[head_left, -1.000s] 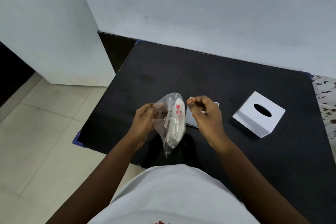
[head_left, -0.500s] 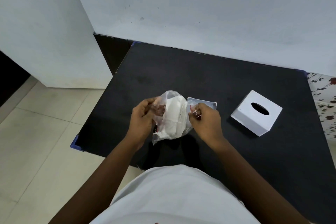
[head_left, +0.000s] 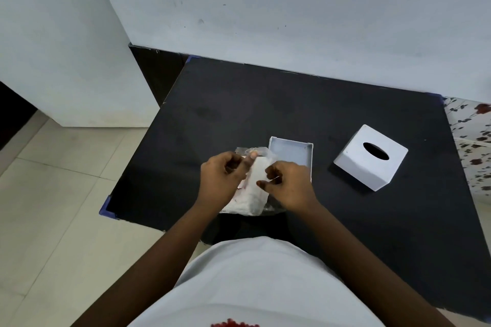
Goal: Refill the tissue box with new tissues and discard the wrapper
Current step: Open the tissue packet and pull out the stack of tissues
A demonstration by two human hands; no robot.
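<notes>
A pack of white tissues (head_left: 252, 194) in a clear plastic wrapper (head_left: 253, 152) lies low over the black table's near edge, between my two hands. My left hand (head_left: 221, 176) pinches the wrapper's top left. On the pack's right side, my right hand (head_left: 288, 186) grips the wrapper. Just behind my right hand sits the shallow white base tray (head_left: 291, 150) of the tissue box, lying open. The white tissue box cover (head_left: 370, 158), with its oval slot up, stands apart at the right.
The black table (head_left: 265, 109) stands against a pale wall. Tiled floor (head_left: 53, 207) lies to the left past a white cabinet (head_left: 61, 48). A floral-patterned surface (head_left: 475, 146) borders the table's right side.
The pack came down from an upright hanging hold to lying flatter near the table. Both hands closed in on its top, and my right hand took hold of the wrapper.
</notes>
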